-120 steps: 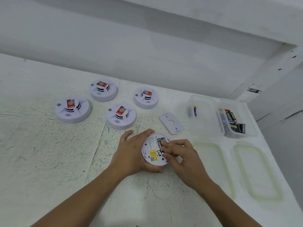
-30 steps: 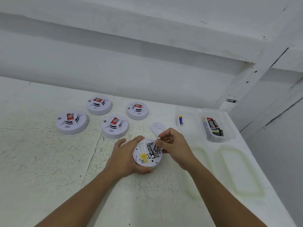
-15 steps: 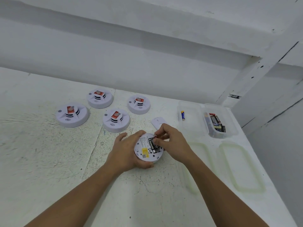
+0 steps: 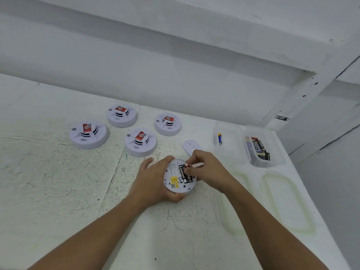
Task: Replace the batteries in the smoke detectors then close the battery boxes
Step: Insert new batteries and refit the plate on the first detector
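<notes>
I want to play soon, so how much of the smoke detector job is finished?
Done: the cover is off, lying on the table. In hand: the left hand grips the upturned detector while the right hand pinches a battery at its open compartment. Left: refitting the cover; whether the four upright detectors are finished cannot be told.

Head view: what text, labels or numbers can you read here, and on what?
Nothing reads cleanly.
yellow sticker on the held smoke detector: QR code, print too small.
battery in its box: lettering blurred.
red stickers on the four detectors: round logo, words unreadable.
spare batteries in the container: blurred.
blue battery: blurred.
</notes>
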